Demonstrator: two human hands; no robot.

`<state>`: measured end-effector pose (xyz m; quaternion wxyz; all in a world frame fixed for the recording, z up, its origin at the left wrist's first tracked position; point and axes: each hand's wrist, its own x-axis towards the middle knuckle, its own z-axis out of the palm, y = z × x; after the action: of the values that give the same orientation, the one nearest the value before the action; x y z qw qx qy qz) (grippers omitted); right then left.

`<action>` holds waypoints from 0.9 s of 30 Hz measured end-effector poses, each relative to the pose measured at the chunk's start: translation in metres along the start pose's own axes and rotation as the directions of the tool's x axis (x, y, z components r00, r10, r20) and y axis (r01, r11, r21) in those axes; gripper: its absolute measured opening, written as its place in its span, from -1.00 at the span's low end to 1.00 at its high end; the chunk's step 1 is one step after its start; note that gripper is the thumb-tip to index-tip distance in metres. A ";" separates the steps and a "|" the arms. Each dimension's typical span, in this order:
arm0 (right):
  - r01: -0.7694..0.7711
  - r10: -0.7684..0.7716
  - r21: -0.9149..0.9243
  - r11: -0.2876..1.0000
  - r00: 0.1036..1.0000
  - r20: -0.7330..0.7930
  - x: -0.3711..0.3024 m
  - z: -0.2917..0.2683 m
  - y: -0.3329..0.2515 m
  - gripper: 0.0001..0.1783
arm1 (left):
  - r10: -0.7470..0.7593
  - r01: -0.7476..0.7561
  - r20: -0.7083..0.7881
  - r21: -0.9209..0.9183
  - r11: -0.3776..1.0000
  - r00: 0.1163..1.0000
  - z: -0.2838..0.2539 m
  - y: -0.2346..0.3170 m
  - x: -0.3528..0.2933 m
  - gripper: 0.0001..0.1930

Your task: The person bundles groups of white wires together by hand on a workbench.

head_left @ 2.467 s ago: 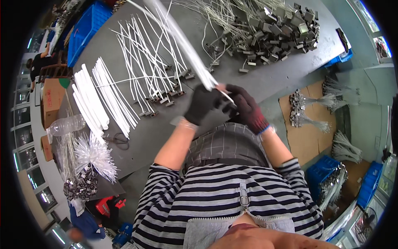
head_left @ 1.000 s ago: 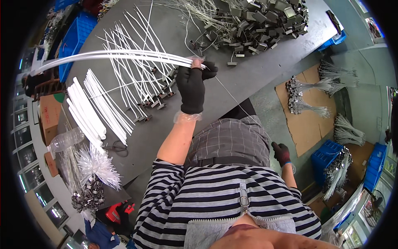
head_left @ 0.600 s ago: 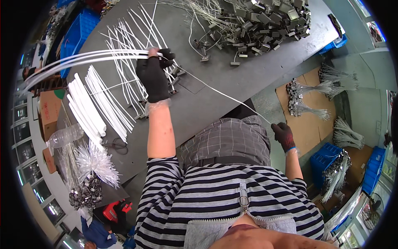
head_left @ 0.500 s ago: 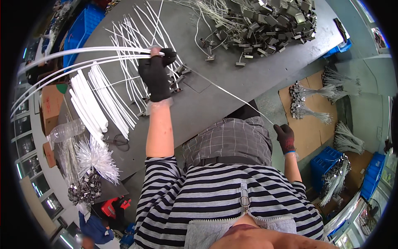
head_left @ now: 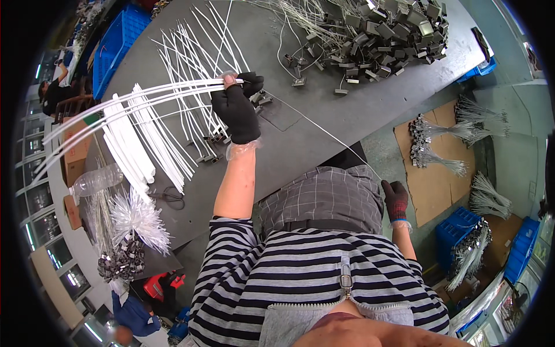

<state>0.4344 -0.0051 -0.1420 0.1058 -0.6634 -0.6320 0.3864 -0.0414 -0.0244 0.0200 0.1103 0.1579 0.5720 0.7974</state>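
Over the left part of the table, my left hand (head_left: 238,113) in a black glove, with a bare thumb, is closed round several long white tubes (head_left: 144,92). Their free ends bow out past the table's left side. A thin pale wire (head_left: 324,130) runs from beside this hand, over the table's near edge, to my right hand (head_left: 396,200). That hand, in a dark red and black glove, hangs low beside my right thigh with its fingers closed at the wire's end. Under and behind my left hand lie white-sleeved wires (head_left: 185,75) with small metal end pieces (head_left: 211,151).
A heap of wires with metal clips (head_left: 387,40) covers the table's far right. White tube bundles (head_left: 124,141), a plastic bottle (head_left: 97,180) and dark scissors (head_left: 169,198) lie on the left. Wire bundles rest on cardboard (head_left: 433,194) at right, near a blue crate (head_left: 457,226).
My left hand has moved right and slightly nearer, drawing the white tubes along; their free ends have swung in. My right hand has dropped slightly. The whole view has shifted a little.
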 end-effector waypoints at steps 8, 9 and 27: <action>-0.022 0.013 0.081 0.996 0.995 0.101 0.006 0.005 -0.024 -0.60 | -0.451 0.187 0.429 0.528 0.828 0.783 -0.008 -0.064 -0.032 -0.79; 0.047 -0.054 0.077 0.996 0.994 0.098 0.013 0.014 -0.040 -0.60 | -0.457 0.147 0.496 0.543 0.827 0.738 -0.016 -0.105 -0.060 -0.82; 0.341 -0.576 0.538 0.771 0.735 0.359 0.016 0.054 -0.308 -0.55 | -0.571 0.385 0.484 0.434 0.815 0.663 -0.007 -0.006 -0.070 -0.76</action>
<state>0.1646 0.0459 0.0092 0.1771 -0.3146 -0.6805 0.6377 0.0205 -0.0535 0.0032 0.4663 0.2558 0.6407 0.5537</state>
